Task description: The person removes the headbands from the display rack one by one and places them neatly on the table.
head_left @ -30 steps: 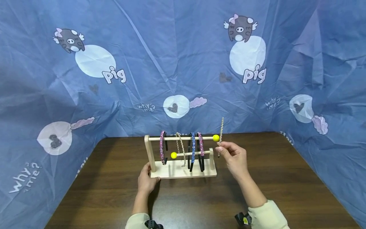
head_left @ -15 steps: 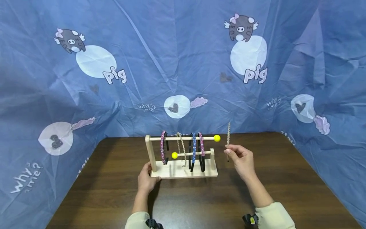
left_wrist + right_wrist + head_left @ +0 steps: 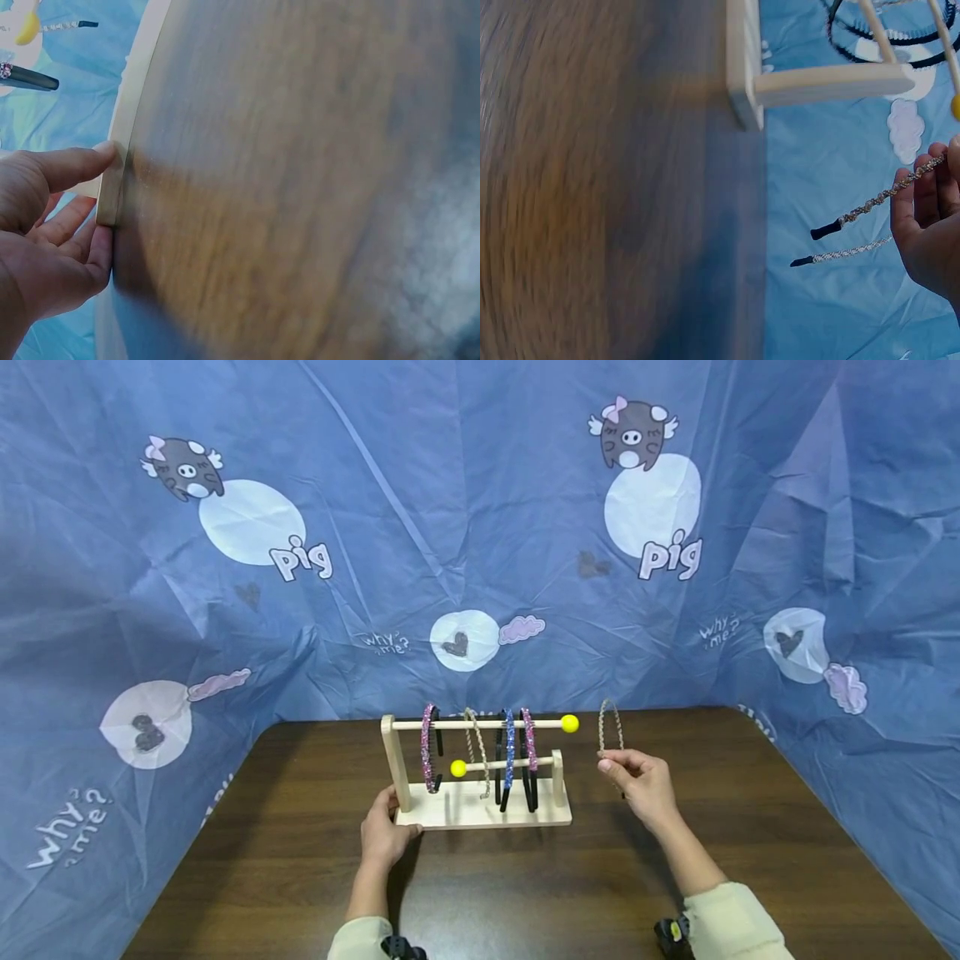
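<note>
A wooden headband stand with two dowels tipped by yellow balls stands on the table. My left hand grips the left end of its base, thumb at the front edge, as the left wrist view also shows. My right hand pinches a thin braided, beaded headband in the air, right of the stand. In the right wrist view its two black-tipped ends point away from the fingers. On the dowels hang a pink headband, a braided one, a blue one and another pink one.
The stand rests on a dark wooden table. Behind and beside the table hangs a blue cloth printed with pigs and clouds. The upper dowel's yellow ball sticks out toward the held headband.
My right hand has moved right, away from the upper dowel's end, and slightly down. The held headband has turned, so its arch now shows. My left hand stays on the base.
</note>
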The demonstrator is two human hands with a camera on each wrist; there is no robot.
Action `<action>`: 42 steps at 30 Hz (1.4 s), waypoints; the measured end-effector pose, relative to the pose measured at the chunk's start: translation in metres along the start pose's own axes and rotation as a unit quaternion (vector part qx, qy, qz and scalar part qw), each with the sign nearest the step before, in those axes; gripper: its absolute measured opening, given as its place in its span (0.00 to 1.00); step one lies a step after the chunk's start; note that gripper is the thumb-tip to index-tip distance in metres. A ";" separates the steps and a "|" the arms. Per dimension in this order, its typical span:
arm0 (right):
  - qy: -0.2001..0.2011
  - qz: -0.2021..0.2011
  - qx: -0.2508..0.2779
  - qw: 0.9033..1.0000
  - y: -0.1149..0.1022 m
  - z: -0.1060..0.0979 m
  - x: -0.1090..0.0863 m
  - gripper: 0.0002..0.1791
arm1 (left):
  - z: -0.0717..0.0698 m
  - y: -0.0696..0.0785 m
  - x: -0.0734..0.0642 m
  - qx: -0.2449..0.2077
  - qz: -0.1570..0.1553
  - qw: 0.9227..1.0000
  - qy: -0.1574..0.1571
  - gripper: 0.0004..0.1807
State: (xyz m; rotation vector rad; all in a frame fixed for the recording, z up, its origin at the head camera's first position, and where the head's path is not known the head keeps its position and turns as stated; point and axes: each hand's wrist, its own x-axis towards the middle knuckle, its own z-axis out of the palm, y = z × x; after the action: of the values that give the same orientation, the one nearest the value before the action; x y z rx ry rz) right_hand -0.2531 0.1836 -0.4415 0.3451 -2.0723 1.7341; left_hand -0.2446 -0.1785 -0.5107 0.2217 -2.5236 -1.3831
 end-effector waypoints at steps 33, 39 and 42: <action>-0.068 0.043 -0.159 0.984 0.086 0.003 0.027 0.07 | 0.000 -0.003 -0.003 -0.009 0.003 1.000 0.006 0.39; -0.067 0.034 -0.184 0.980 0.095 0.009 0.031 0.05 | 0.000 -0.003 -0.001 -0.015 -0.003 1.000 0.000 0.39; -0.074 0.028 -0.183 0.980 0.098 0.011 0.033 0.05 | 0.000 -0.003 0.000 -0.019 -0.002 1.000 -0.002 0.39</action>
State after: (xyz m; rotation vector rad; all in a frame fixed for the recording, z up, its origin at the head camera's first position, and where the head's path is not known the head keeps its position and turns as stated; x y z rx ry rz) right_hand -0.3271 0.1938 -0.5140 0.3122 -2.4735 1.3493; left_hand -0.2449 -0.1801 -0.5131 0.2169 -2.4992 -1.4339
